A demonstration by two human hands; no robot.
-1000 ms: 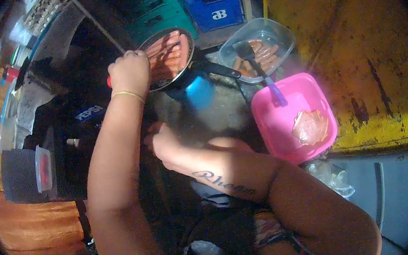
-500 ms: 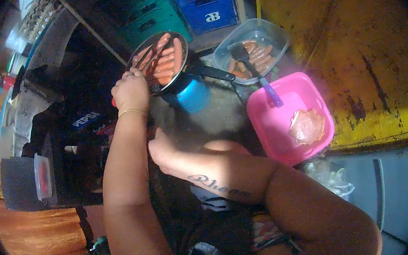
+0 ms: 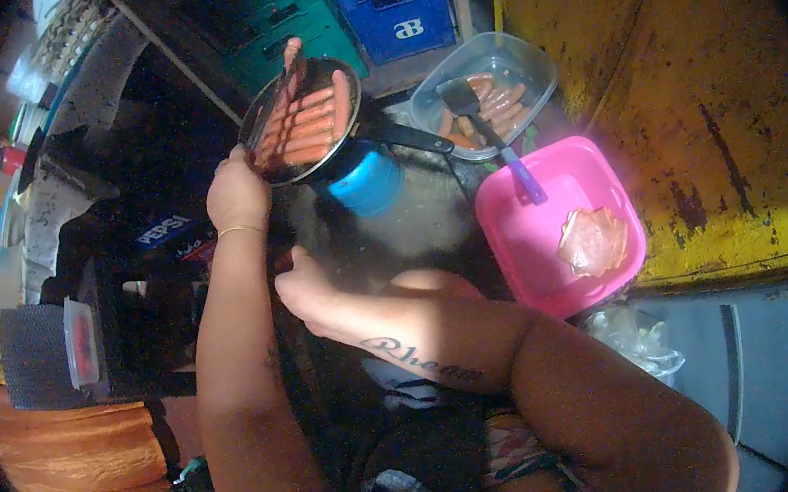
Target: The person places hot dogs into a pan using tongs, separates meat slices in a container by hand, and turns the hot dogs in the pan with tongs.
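My left hand (image 3: 238, 193) is closed around dark tongs (image 3: 278, 128), whose far end grips a sausage (image 3: 293, 57) raised over the frying pan's far left rim. In the frying pan (image 3: 357, 91), several sausages (image 3: 309, 126) lie side by side, with one more along the right side. The pan's black handle (image 3: 410, 138) points right and no hand is on it. Nearer my body, my right hand (image 3: 308, 292) is closed with the thumb up; its fingers are mostly in shadow, and what they hold, if anything, is hidden.
Right of the pan, a clear plastic tub (image 3: 533, 63) holds more sausages and a spatula (image 3: 503, 143). A pink basin (image 3: 521, 261) with round meat slices (image 3: 593, 242) stands nearer. A blue canister (image 3: 368, 181) is below the pan. Crates (image 3: 394, 15) stand behind.
My left hand has drawn slightly left and nearer to me. The sausage in the tongs has risen and tilted up past the pan rim. My right hand has shifted slightly left.
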